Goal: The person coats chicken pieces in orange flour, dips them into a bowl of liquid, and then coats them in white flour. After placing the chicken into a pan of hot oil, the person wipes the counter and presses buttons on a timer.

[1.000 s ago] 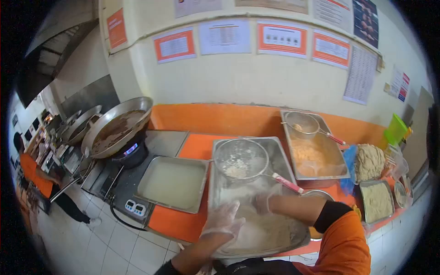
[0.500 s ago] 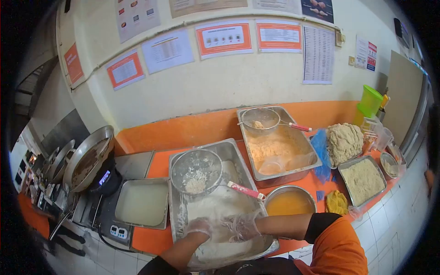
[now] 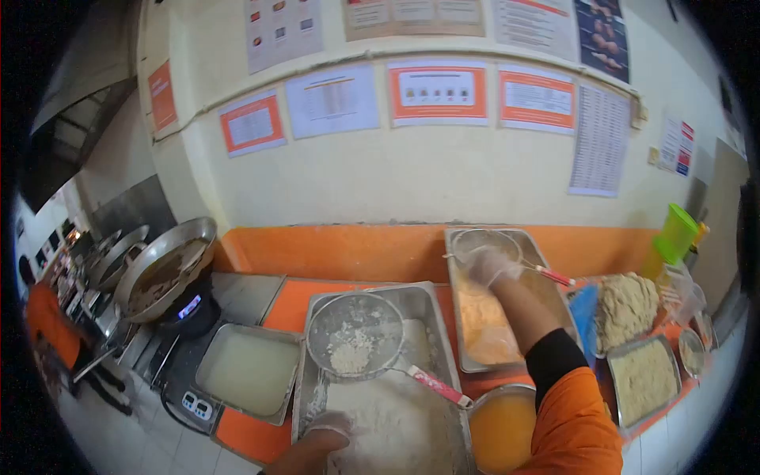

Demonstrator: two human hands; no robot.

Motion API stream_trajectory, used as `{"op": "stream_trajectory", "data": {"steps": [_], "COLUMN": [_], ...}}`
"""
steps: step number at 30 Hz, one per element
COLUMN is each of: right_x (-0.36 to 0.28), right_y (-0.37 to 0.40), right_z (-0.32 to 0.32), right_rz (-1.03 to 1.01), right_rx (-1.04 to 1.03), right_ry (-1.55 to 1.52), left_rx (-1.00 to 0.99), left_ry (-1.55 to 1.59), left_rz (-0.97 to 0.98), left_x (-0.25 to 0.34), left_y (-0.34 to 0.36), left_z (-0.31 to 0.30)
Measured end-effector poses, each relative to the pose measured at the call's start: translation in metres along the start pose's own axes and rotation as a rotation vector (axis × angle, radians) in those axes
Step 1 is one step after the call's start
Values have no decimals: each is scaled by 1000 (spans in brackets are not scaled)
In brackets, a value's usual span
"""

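My left hand (image 3: 328, 427), in a clear plastic glove, rests at the left side of the white flour (image 3: 392, 419) in the large metal tray (image 3: 443, 317). Its fingers are partly sunk or hidden there. My right hand (image 3: 492, 267), gloved too and blurred by motion, is over the sieve (image 3: 507, 236) at the back of the tray of orange crumbs (image 3: 483, 309). What its fingers do is too smeared to tell. A second sieve (image 3: 348, 352) with white lumps lies across the flour tray, its red and white handle pointing right.
Left stand a tray of pale liquid (image 3: 249, 368) and a big wok (image 3: 170, 269). A bowl of orange liquid (image 3: 503, 431) is beside the flour tray. Right are dough (image 3: 625, 309), a tray of pale flour (image 3: 645, 380) and a green container (image 3: 674, 233). A person (image 3: 55, 324) is far left.
My right hand has left the flour and moved up and forward to the sieve over the orange crumbs. My left hand stays in the flour tray. The camera view has shifted.
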State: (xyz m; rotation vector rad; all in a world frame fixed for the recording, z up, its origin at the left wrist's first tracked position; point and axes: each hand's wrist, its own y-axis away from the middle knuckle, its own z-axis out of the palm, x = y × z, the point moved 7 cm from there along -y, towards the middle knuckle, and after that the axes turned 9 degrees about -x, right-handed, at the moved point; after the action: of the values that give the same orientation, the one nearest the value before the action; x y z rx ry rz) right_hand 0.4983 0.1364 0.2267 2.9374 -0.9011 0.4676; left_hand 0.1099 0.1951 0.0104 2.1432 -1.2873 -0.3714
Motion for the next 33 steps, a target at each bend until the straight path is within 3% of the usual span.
{"op": "stream_trajectory", "data": {"steps": [3,6,8,10,12,14,18,21,23,24,26,31,33], "right_x": [69,82,81,75,70,103,72,87,116,114,100,53,53], "right_y": [-49,-68,-72,-66,-64,-117,-86,-101,-128,-126,-122,-62,-65], "right_z": [56,91,102,101,103,172,123,149,180,168,145,63,66], "right_rz": [425,551,561,547,523,524,507,494,607,608,445,495,504], "right_rx": [-224,-407,-478,-525,-538,-499,-487,-447,-215,-215,-502,-489,-482], "right_ry": [-315,-268,-228,-197,-192,-199,-119,-162,-441,-442,-148,-100,-86], "left_rx": [-37,76,174,48,81,126,168,140,139,139,107,228,265], "left_ry": [10,66,93,287,312,208,41,27,107,105,166,125,97], "left_rz": [2,16,2,-17,-38,23,109,131,94,95,67,172,200], "left_x": [9,11,7,7,6,8,10,15,15,17,16,13,13], "left_y": [21,19,20,24,37,17,4,17,22,26,33,10,9], "left_z": [-27,-29,-33,-35,-42,-24,-12,-23,-27,-31,-36,-18,-16]}}
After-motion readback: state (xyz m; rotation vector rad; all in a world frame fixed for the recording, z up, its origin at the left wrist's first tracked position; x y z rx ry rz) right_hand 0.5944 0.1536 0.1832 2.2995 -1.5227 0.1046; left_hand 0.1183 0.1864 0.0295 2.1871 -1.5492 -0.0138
